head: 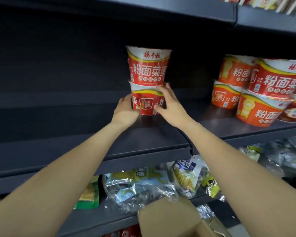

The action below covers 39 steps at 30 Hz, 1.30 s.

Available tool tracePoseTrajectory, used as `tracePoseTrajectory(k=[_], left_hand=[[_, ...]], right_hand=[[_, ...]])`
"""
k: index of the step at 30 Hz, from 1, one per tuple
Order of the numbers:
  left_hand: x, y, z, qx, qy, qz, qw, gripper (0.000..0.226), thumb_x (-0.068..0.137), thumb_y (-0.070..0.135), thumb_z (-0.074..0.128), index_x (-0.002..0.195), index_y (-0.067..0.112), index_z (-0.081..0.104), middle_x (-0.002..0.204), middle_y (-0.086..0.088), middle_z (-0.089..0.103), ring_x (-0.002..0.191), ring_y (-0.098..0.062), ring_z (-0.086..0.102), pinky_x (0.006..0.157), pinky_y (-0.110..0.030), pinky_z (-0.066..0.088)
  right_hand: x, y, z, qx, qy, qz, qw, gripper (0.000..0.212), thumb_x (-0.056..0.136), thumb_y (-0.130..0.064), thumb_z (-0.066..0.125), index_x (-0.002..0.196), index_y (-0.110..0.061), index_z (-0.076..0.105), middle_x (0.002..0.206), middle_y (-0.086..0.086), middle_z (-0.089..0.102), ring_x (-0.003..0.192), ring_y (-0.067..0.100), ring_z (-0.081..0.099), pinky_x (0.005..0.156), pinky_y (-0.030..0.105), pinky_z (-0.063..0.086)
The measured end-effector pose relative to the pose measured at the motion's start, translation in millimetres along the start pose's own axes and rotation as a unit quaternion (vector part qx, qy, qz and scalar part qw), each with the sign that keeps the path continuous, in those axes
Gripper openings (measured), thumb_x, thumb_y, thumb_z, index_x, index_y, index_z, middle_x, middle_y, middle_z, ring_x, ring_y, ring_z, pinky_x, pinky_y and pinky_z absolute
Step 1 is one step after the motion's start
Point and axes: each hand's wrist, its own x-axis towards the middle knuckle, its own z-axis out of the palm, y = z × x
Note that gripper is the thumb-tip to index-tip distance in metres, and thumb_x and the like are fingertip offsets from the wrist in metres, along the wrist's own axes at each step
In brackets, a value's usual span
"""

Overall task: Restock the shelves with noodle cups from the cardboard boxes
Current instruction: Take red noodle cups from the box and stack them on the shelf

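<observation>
Noodle cups stand two high on the dark shelf (161, 134). My left hand (126, 111) and right hand (171, 105) grasp the bottom cup (146, 103) so the top cup (148, 65) won't tip. More cups (256, 89) wait further right.

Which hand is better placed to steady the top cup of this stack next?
Right, probably. The right hand lies high on the lower cup, fingertips near the upper cup. The left hand sits lower, holding the base.
</observation>
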Motion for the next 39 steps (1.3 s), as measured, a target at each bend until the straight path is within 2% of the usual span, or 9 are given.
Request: tracePoseTrajectory(k=[4,8,10,15,19,23,29,34,39], left_hand=[[-66.9,1.8,-10.6,0.066,0.041,0.111,0.991,0.043,0.090,0.019,0.055,0.133,0.021,0.051,0.126,0.000,0.058,0.115,-0.020,0.056,0.094,-0.037,0.046],[-158.7,9.5,-17.0,0.086,0.044,0.270,0.958,0.030,0.091,0.024,0.050,0.118,0.020,0.062,0.103,0.013,0.067,0.097,-0.010,0.060,0.081,-0.025,0.046],[-205.5,1.8,-9.8,0.075,0.020,0.291,0.954,0.028,0.092,0.025,0.048,0.114,0.018,0.065,0.096,0.010,0.068,0.090,-0.011,0.061,0.078,-0.025,0.047],[-312.8,-43.0,36.1,0.074,-0.127,0.127,0.981,0.035,0.086,0.027,0.058,0.121,0.023,0.059,0.104,0.010,0.064,0.102,-0.009,0.053,0.081,-0.026,0.043],[-357.5,-90.0,76.6,0.143,-0.282,-0.079,0.945,0.068,0.086,0.042,0.063,0.145,0.022,0.035,0.141,-0.005,0.041,0.131,-0.026,0.035,0.104,-0.034,0.031],[-372.5,-117.8,107.0,0.117,-0.260,-0.225,0.932,0.088,0.080,0.051,0.066,0.150,0.021,0.022,0.145,-0.013,0.033,0.133,-0.035,0.034,0.104,-0.043,0.035],[-375.2,-135.3,146.1,0.090,-0.237,-0.267,0.930,0.093,0.079,0.047,0.071,0.151,0.021,0.017,0.148,-0.009,0.030,0.134,-0.031,0.036,0.101,-0.044,0.040],[-377.8,-149.0,156.2,0.036,-0.205,-0.278,0.938,0.089,0.075,0.035,0.078,0.147,0.023,0.028,0.144,0.000,0.041,0.124,-0.021,0.050,0.098,-0.039,0.045],[-384.9,-161.9,158.5,-0.002,-0.209,-0.284,0.936,0.089,0.074,0.036,0.078,0.146,0.031,0.027,0.130,-0.003,0.056,0.115,-0.022,0.057,0.096,-0.048,0.048]], right_hand=[[-61.7,-9.9,-2.7,0.002,0.071,-0.016,0.997,0.039,0.095,-0.015,0.052,0.134,-0.021,0.049,0.135,-0.002,0.052,0.126,0.017,0.046,0.104,0.030,0.038],[-161.7,-11.7,-5.4,-0.043,0.074,0.006,0.996,0.029,0.094,-0.013,0.054,0.121,-0.019,0.061,0.120,-0.003,0.061,0.112,0.016,0.053,0.090,0.025,0.040],[-217.8,-11.2,-5.0,-0.068,0.039,0.029,0.996,0.028,0.092,-0.011,0.056,0.119,-0.017,0.062,0.115,-0.001,0.061,0.101,0.015,0.055,0.083,0.023,0.039],[-352.7,0.9,7.1,-0.130,-0.059,0.147,0.979,0.034,0.089,-0.017,0.059,0.121,-0.026,0.058,0.123,-0.001,0.059,0.106,0.023,0.059,0.089,0.040,0.049],[-411.8,17.4,20.9,-0.134,-0.156,0.268,0.941,0.043,0.090,-0.021,0.060,0.131,-0.029,0.050,0.129,0.002,0.056,0.116,0.022,0.054,0.095,0.033,0.042],[-432.3,59.8,45.3,-0.180,-0.220,0.287,0.915,0.049,0.090,-0.025,0.060,0.136,-0.027,0.044,0.135,0.005,0.048,0.122,0.026,0.048,0.098,0.038,0.042],[-410.0,143.4,100.2,-0.250,-0.345,0.209,0.880,0.076,0.084,-0.032,0.066,0.147,-0.020,0.025,0.151,0.006,0.029,0.139,0.026,0.026,0.114,0.042,0.023],[-386.7,224.8,150.6,-0.321,-0.453,0.133,0.821,0.115,0.075,-0.051,0.072,0.150,-0.027,-0.012,0.160,0.004,-0.006,0.147,0.024,-0.006,0.119,0.043,0.001],[-379.5,258.9,177.4,-0.334,-0.534,0.026,0.776,0.132,0.066,-0.052,0.079,0.147,-0.031,-0.023,0.159,0.010,-0.015,0.146,0.030,-0.010,0.119,0.048,-0.003]])
